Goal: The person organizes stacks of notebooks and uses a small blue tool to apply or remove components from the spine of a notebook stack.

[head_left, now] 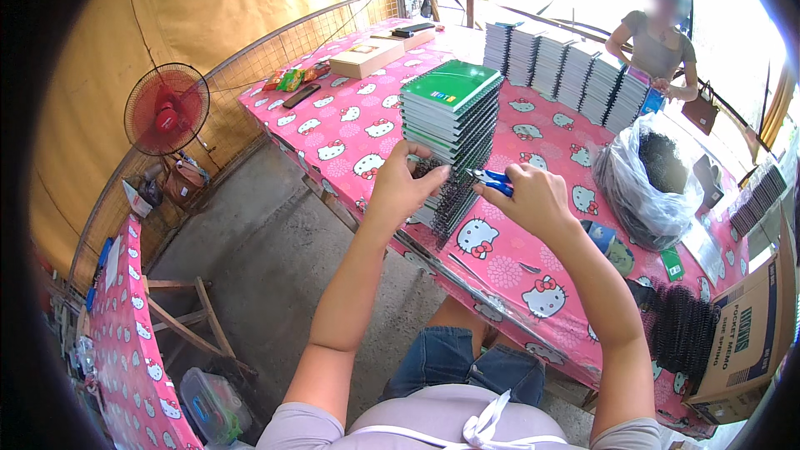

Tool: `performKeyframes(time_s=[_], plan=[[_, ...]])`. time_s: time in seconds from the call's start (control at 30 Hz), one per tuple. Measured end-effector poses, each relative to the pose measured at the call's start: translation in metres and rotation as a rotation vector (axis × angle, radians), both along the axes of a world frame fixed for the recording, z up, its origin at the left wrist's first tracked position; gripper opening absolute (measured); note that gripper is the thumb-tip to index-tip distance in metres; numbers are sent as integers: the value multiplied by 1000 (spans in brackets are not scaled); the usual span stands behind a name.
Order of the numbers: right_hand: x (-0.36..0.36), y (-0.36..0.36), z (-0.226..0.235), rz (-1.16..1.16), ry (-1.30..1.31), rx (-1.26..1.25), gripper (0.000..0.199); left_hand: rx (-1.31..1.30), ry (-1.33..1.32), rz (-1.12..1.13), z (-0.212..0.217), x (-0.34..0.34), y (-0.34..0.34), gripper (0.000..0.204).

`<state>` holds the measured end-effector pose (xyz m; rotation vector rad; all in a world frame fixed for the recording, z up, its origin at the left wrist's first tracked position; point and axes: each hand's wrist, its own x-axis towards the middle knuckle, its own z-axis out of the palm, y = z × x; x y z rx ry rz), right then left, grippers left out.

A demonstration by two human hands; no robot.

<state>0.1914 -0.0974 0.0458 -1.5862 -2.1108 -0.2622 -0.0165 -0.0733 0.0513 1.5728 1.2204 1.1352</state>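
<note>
A tall stack of spiral notebooks [451,87] with a green top cover stands near the front edge of the table. Its black coil spines face right. My left hand [402,183] is at the lower part of the stack, thumb and fingers closed on the coil-bound edge of a notebook; the fingertips are partly hidden. In my right hand [536,200] is a pair of blue-handled pliers [498,183], their jaws pointing left at the black coils. Below my hands, more black coil [447,218] shows along the stack's side.
On the pink cat-print tablecloth [533,262] sit a plastic bag of black coils [646,179], loose coils [679,325], a cardboard box [746,333] and a phone [302,96]. A person [658,46] stands behind a row of notebooks [554,67]. A red fan [167,110] is at left.
</note>
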Motion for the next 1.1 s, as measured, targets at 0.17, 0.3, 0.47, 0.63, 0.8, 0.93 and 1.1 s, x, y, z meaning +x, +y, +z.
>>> performKeyframes(time_s=[0.17,0.3,0.47,0.63,0.8,0.93,1.1], plan=[[-8,10,-11,41,16,175,61,223,-32,-14,-29,1,13,43],[-14,0,9,-56,-1,-283,62,161,25,13,-31,-3,15,47],[7,0,-23,36,-42,359,62,49,-77,-19,-19,4,2,46],[-16,1,2,-50,2,-206,60,165,8,4,-40,-4,14,49],[-3,-7,-10,-34,0,-136,61,-62,-12,5,-18,-2,1,51],[0,3,-33,52,-15,282,62,116,-51,-13,-31,2,3,47],[-16,-3,-5,-87,-23,-447,62,92,7,-36,-43,-5,12,55]])
